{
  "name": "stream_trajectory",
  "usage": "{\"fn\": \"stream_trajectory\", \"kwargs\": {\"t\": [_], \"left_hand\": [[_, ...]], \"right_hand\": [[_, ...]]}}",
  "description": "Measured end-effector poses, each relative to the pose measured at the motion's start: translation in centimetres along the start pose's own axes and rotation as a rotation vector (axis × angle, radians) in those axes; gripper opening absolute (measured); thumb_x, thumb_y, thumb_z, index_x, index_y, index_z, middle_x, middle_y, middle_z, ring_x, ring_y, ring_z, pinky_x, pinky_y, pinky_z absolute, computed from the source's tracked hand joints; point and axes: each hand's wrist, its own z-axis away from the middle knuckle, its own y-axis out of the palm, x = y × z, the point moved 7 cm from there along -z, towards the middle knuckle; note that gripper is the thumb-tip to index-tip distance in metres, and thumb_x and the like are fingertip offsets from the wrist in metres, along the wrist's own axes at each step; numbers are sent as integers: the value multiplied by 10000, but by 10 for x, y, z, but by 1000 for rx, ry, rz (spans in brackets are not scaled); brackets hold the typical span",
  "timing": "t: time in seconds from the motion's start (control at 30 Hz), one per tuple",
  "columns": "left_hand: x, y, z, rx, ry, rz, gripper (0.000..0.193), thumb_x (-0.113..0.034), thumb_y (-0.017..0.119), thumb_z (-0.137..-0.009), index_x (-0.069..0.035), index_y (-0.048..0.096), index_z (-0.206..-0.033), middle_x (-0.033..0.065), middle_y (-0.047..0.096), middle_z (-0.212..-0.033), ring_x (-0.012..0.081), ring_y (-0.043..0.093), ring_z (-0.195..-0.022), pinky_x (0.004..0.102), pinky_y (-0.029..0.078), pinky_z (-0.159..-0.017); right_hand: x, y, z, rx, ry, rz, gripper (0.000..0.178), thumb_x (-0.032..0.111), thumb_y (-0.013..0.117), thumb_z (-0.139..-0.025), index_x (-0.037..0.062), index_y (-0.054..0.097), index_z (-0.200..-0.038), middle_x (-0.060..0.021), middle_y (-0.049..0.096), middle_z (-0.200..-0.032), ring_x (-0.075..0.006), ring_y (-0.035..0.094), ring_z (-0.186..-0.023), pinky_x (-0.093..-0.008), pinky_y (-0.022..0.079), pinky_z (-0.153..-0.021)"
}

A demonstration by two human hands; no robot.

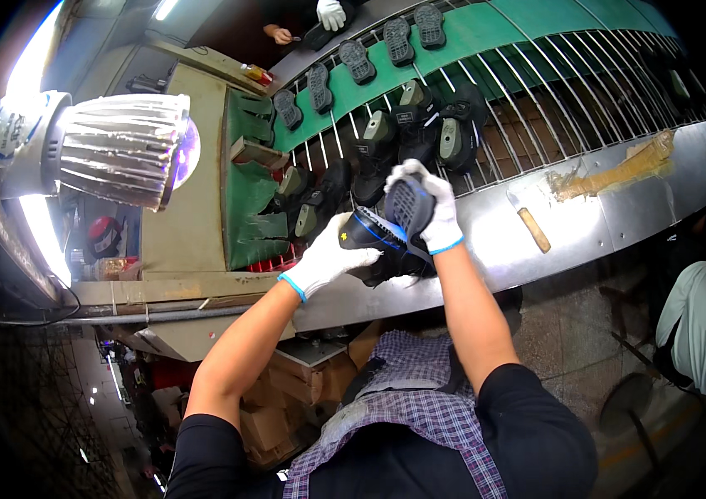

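Note:
In a white glove with a blue cuff, my left hand [325, 259] is closed round a black shoe upper [360, 234] that has a small yellow mark. My right hand [443, 214], gloved the same way, grips a dark grey shoe sole [409, 205] with its tread turned toward me. Sole and upper meet at one end and gape apart along a bright blue edge. Both are held above the metal edge [486, 241] of the conveyor. Just beyond my hands, several black shoe uppers with grey-green blocks [453, 141] on them rest on the rollers.
Several loose soles [357, 62] line the green belt [469, 37] farther off. A wooden-handled knife [532, 226] lies on the metal edge at right. A large lamp [124, 150] juts in from the left. Another person's gloved hand [331, 13] shows across the conveyor; a seated person [698, 324] is at right.

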Motion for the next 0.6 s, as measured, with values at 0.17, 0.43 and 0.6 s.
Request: {"fn": "stream_trajectory", "kwargs": {"t": [0.17, 0.43, 0.6], "left_hand": [[-44, 5, 2, -80, -51, -396, 1050, -527, 929, -735, -3, 449, -1507, 208, 657, -1341, 301, 657, -1235, 395, 506, -1072], [-55, -2, -8, -120, -110, -436, 974, -580, 902, -727, 2, 523, -1410, 221, 696, -1261, 319, 695, -1172, 390, 536, -1012], [-57, 5, -6, -87, -107, -514, 1007, -626, 877, -732, 16, 513, -1416, 252, 714, -1232, 358, 717, -1142, 416, 553, -985]], "right_hand": [[6, 15, -1, 50, 103, 605, 424, 260, 750, -820, 43, 651, -1171, -80, 646, -1132, -207, 612, -1121, -337, 476, -1041], [-8, 17, -21, -38, 246, 714, 280, 116, 669, -865, 44, 654, -1135, -52, 664, -1113, -160, 628, -1080, -303, 482, -1014], [-13, 25, -15, 28, 387, 820, 351, 85, 634, -834, 19, 659, -1178, -56, 662, -1137, -164, 619, -1103, -318, 470, -1048]]}}
